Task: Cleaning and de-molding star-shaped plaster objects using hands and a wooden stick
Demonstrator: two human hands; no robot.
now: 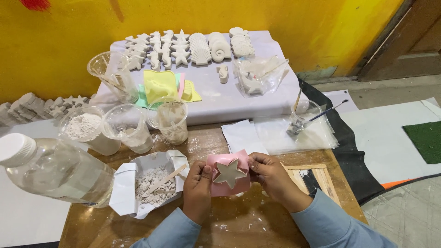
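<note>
Both hands meet over the near middle of the wooden worktop (239, 225), sharing one pink flexible mould (228, 173) that carries a pale star-shaped cast (229, 172) in its cavity. Each hand is pinched on the mould: the left hand (198, 190) grips the left rim with the thumb on top, and the right hand (274, 178) does the same on the right rim, fingers curled underneath.

Freeing the star cleanly seems to call for flexing the mould walls outward a little at a time, arm by arm, rather than pushing hard from below — the thin points of the star look like the parts most likely to snap. Keeping the mould low over the worktop would soften any drop.

Just to the left lies a folded white paper tray (124, 188) of broken plaster bits with a wooden stick (170, 176) resting in it, and beyond that a clear plastic bottle (55, 170) on its side at the left edge. Plastic cups (126, 126) stand along the far side, one holding white powder. On the cloth-covered surface behind — finished white shell and starfish casts (183, 48) in rows.
</note>
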